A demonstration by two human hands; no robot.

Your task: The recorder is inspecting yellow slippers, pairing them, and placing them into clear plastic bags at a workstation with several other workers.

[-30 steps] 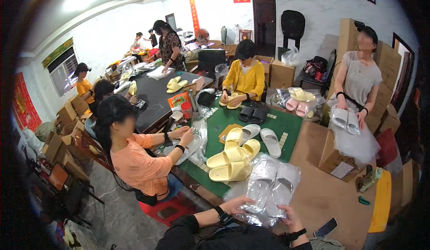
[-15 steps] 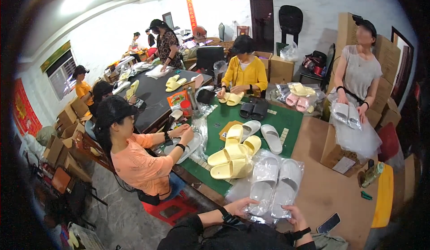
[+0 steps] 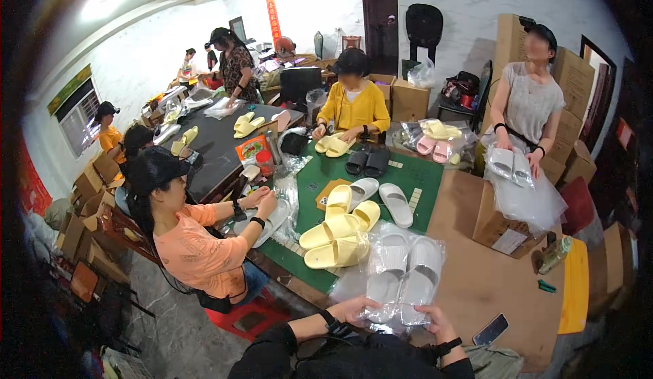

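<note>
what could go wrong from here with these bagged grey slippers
The left hand and right hand grip the clear bag only at its near end, so the grey slippers inside might sag or slide. The yellow slippers sit close by its left edge in this view and could be nudged. The phone right of the hands might get knocked.

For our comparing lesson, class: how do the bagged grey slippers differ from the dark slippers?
The grey slippers are bagged in clear plastic; the dark slippers look unbagged. The left hand and right hand hold the grey pair; the dark pair rests on the green mat. Both are slip-on pairs.
</note>
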